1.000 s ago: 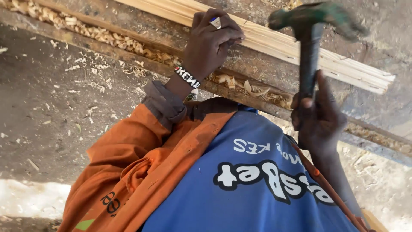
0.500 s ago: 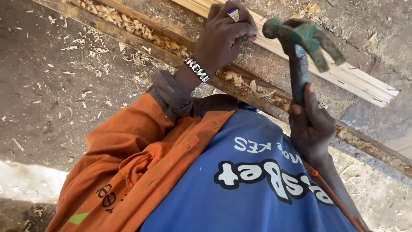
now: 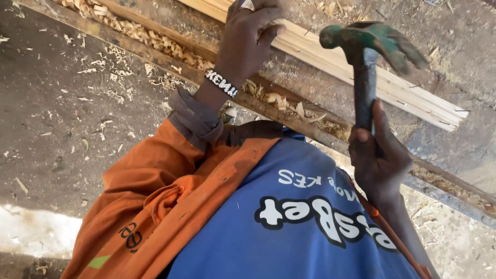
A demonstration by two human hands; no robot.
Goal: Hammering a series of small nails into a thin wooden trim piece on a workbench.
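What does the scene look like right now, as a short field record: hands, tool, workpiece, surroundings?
left hand: fingers pinched on the pale wood strips
right hand: grips the hammer by its handle, green head raised above the strips
bench: rough boards, strips lying across
wood shavings: along a bench groove
ground: dirt, scattered chips

pale wood shavings (image 3: pixel 155 39) strewn over dusty ground (image 3: pixel 62 129).

One hammer (image 3: pixel 368 57); one pale wood strip (image 3: pixel 361 72); one beaded wristband (image 3: pixel 221 83); two hands.
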